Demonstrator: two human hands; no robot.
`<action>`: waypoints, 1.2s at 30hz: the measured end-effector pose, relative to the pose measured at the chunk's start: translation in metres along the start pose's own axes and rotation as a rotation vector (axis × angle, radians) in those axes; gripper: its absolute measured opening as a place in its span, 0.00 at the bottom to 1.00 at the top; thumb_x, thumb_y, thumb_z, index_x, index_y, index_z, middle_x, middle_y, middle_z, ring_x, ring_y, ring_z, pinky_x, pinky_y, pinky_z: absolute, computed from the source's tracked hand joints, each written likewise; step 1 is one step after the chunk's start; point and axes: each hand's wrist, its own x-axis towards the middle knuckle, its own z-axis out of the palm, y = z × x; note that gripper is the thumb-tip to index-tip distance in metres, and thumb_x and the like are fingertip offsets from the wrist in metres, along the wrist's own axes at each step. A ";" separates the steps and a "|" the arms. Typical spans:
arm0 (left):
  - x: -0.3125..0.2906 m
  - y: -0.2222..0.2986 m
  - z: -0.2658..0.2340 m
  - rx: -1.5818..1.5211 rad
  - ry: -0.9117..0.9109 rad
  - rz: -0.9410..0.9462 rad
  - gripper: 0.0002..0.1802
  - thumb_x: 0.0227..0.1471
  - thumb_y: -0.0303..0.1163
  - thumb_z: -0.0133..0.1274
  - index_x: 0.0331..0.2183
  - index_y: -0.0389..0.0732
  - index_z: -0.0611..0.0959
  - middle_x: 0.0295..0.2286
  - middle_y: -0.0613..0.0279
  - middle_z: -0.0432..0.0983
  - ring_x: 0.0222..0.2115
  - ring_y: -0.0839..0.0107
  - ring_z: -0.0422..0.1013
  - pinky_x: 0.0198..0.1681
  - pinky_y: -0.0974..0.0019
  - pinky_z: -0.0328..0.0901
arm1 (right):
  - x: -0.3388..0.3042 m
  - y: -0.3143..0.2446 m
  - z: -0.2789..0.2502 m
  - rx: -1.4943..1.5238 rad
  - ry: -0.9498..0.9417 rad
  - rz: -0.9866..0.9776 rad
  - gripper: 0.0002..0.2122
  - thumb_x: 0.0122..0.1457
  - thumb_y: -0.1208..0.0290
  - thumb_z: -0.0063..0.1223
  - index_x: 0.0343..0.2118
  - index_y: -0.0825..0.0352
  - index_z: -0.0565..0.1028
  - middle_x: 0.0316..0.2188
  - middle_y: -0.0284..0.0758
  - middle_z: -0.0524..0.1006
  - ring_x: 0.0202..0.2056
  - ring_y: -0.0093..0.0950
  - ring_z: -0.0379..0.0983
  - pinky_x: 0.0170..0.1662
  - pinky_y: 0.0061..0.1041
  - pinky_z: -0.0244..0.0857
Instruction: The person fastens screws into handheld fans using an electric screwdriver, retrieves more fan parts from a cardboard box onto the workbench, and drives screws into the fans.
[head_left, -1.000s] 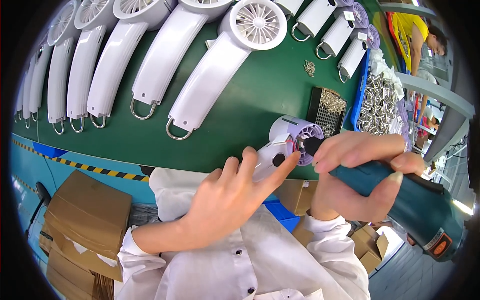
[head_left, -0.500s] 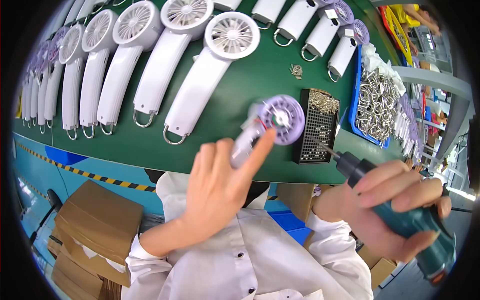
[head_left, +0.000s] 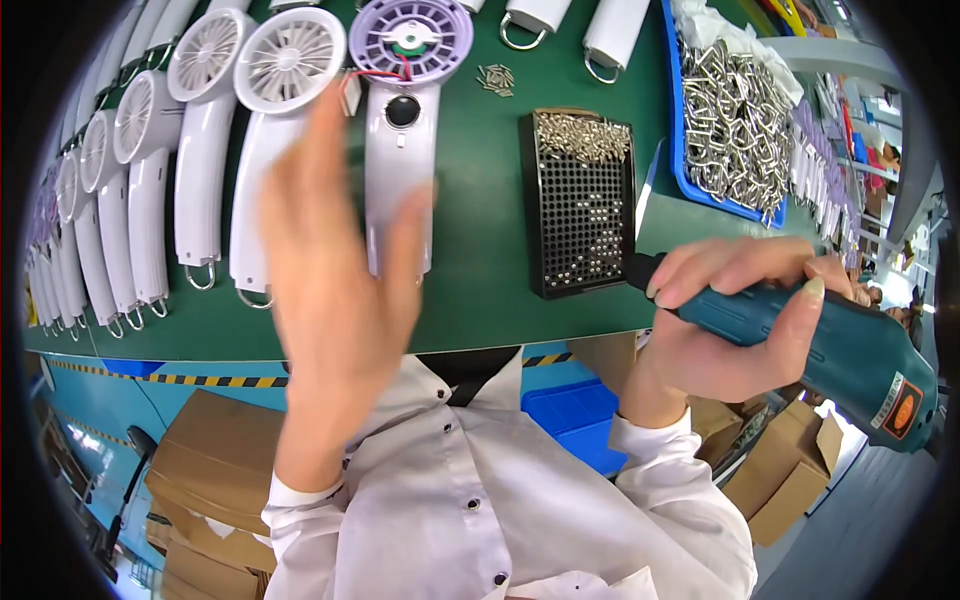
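Note:
My left hand (head_left: 335, 250), smeared by motion, hovers over the table with its thumb spread from its fingers and nothing seen in it. Just right of it lies a handheld fan with a purple head (head_left: 410, 38) and a white handle (head_left: 402, 160). Red wires and a small green board show in the fan's open head; a small white block hangs beside it. My right hand (head_left: 735, 305) is closed around a teal electric screwdriver (head_left: 850, 345). The screwdriver's black nose points left, at the lower right corner of a black screw tray (head_left: 533, 225); its bit cannot be made out.
Several white fans (head_left: 285, 60) lie in a row at the left. A small pile of metal pins (head_left: 495, 80) lies beyond the tray. To the right stands a blue bin (head_left: 680, 150) full of metal rings (head_left: 735, 125). Cardboard boxes (head_left: 215, 450) stand below the table edge.
The purple fan, earlier under my left hand near the table's front edge, now lies farther away and left. My left hand has moved off it leftward. The screwdriver has turned more level; the view has shifted.

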 end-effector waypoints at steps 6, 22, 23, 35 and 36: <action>-0.009 -0.028 -0.029 0.419 0.118 -0.102 0.26 0.52 0.33 0.59 0.50 0.32 0.72 0.44 0.49 0.70 0.44 0.55 0.65 0.48 0.57 0.60 | -0.009 0.007 -0.009 -0.169 -0.100 -0.035 0.13 0.65 0.63 0.31 0.47 0.63 0.64 0.21 0.40 0.67 0.09 0.31 0.62 0.11 0.33 0.62; -0.019 -0.021 -0.047 -0.074 -0.153 -0.559 0.19 0.54 0.34 0.58 0.41 0.33 0.72 0.27 0.58 0.76 0.22 0.73 0.69 0.25 0.70 0.63 | -0.011 0.007 -0.004 -0.202 -0.026 -0.034 0.11 0.65 0.64 0.31 0.44 0.64 0.63 0.20 0.40 0.67 0.09 0.31 0.63 0.12 0.32 0.64; -0.019 -0.020 -0.049 -0.255 -0.153 -0.680 0.19 0.55 0.34 0.57 0.43 0.34 0.70 0.27 0.58 0.76 0.21 0.74 0.70 0.23 0.72 0.64 | -0.011 0.005 -0.003 -0.203 -0.028 -0.032 0.11 0.65 0.64 0.31 0.44 0.64 0.63 0.20 0.40 0.67 0.09 0.31 0.63 0.12 0.32 0.64; -0.035 -0.026 -0.045 -1.159 -0.316 -0.828 0.26 0.58 0.22 0.48 0.56 0.30 0.61 0.46 0.48 0.72 0.37 0.67 0.76 0.40 0.67 0.70 | -0.013 0.002 0.002 -0.172 0.029 -0.060 0.10 0.65 0.66 0.35 0.46 0.61 0.61 0.20 0.42 0.67 0.10 0.34 0.63 0.12 0.36 0.65; -0.035 -0.027 -0.045 -1.161 -0.310 -0.831 0.26 0.58 0.22 0.48 0.56 0.30 0.61 0.46 0.48 0.72 0.37 0.67 0.76 0.40 0.67 0.70 | -0.012 -0.001 0.003 -0.164 0.040 -0.074 0.10 0.65 0.65 0.33 0.46 0.61 0.61 0.21 0.42 0.67 0.10 0.34 0.63 0.12 0.36 0.65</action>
